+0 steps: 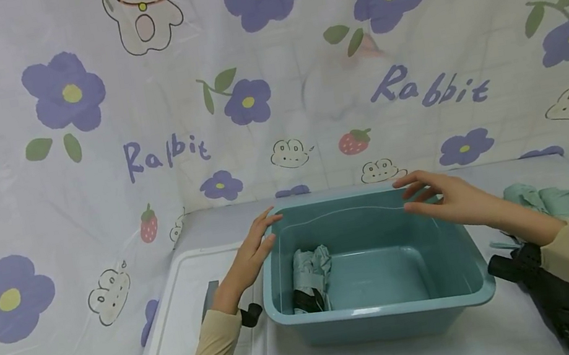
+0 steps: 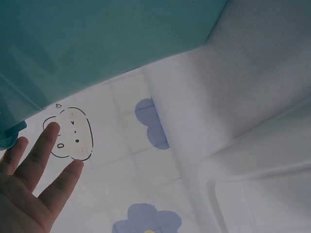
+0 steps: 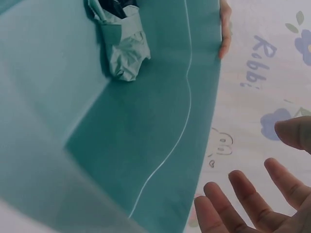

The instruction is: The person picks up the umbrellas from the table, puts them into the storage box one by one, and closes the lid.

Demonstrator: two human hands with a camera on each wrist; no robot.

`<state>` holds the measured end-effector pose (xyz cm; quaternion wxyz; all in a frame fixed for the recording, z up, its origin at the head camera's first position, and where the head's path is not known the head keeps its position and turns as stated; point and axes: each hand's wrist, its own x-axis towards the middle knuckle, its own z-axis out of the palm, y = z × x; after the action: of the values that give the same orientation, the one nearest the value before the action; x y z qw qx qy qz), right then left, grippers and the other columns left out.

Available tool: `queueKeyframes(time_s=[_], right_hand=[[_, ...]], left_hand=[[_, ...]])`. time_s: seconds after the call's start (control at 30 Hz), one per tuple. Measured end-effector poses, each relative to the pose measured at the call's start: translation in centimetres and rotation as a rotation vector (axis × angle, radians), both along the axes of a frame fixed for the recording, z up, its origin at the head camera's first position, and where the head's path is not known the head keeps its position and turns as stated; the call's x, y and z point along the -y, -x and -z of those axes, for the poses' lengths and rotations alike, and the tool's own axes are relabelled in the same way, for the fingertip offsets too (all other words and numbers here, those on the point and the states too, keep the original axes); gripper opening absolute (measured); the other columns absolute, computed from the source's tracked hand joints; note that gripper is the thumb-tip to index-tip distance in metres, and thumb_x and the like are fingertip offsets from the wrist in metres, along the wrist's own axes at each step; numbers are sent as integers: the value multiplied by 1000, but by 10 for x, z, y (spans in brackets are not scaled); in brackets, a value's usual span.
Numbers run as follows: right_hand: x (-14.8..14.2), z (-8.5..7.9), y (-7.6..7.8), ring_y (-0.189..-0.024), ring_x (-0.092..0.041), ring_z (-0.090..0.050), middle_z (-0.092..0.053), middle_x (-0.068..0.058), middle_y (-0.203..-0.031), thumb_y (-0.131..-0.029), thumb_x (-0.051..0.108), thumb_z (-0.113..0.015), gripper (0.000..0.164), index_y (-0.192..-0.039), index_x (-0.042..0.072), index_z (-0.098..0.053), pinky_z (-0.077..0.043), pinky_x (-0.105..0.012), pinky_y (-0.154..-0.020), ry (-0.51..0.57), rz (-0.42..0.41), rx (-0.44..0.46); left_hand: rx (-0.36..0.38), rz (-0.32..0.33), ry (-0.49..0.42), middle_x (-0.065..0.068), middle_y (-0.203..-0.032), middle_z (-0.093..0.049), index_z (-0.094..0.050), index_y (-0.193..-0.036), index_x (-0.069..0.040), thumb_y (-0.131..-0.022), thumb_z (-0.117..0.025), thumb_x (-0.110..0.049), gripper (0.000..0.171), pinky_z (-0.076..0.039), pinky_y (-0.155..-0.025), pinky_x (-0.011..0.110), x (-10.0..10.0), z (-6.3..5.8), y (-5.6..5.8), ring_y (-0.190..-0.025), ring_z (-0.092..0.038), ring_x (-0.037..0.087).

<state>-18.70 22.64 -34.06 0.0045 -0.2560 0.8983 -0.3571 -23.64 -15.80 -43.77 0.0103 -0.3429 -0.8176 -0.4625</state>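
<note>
A teal plastic bin stands in front of me in the head view. Inside, against its left wall, lies a wrinkled, rolled pale green fabric bundle with a dark end, also visible in the right wrist view. My left hand is at the bin's left rim, fingers extended and fingertips near the back left corner. Over the back right rim hovers my right hand, its fingers spread and slightly bent. Neither hand holds anything. The right wrist view shows those spread fingers beside the bin wall.
A white lid with a grey handle lies flat left of the bin, partly under my left arm. On the right are pale green rolled bundles and black fabric items, partly covered by my right sleeve. A patterned curtain hangs behind.
</note>
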Motion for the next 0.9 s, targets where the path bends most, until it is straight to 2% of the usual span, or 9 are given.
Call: queueKeyframes(time_s=[0.3,0.53,0.67,0.77,0.83,0.9], right_hand=[[-12,4,-9,-94,-32,-62,-60,-15,-109,-90,17,-61,40,-128,10,-49,-54,-41,-71,3,49,-54],[-27,10,-19,-91,-20,-62,-61,-13,-110,-89,15,-63,41,-128,11,-51,-51,-27,-69,-25,109,-166],[-35,14,-25,-93,-23,-60,-60,-13,-113,-89,16,-63,43,-129,11,-50,-52,-30,-70,-31,146,-186],[-41,17,-28,-93,-14,-59,-58,-14,-115,-88,17,-64,44,-130,11,-50,-52,-34,-70,-43,186,-186],[-47,20,-30,-93,-1,-55,-57,-15,-116,-88,18,-64,45,-130,10,-50,-52,-34,-70,-43,208,-178],[-52,23,-32,-92,7,-50,-57,-15,-117,-88,19,-65,46,-130,11,-49,-51,-30,-69,-50,232,-166]], left_hand=[[2,-4,-6,19,-152,-15,-35,-141,-8,-100,-34,-12,41,-23,-103,61,0,2,-1,-140,-14,36],[0,-6,-8,19,-152,-15,-35,-140,-2,-101,-34,-13,41,-23,-103,62,1,3,0,-140,-14,36],[-9,-4,-8,21,-151,-16,-35,-139,-1,-101,-34,-13,41,-23,-103,62,1,3,1,-139,-14,38],[-12,0,-9,21,-151,-16,-35,-140,-2,-100,-34,-12,40,-23,-103,61,1,3,2,-139,-14,38],[-9,1,-8,20,-151,-15,-35,-140,-3,-100,-34,-11,41,-23,-103,61,1,3,2,-140,-14,37],[-6,4,-10,19,-152,-15,-34,-141,-4,-100,-33,-10,41,-23,-104,61,1,4,2,-140,-13,37]])
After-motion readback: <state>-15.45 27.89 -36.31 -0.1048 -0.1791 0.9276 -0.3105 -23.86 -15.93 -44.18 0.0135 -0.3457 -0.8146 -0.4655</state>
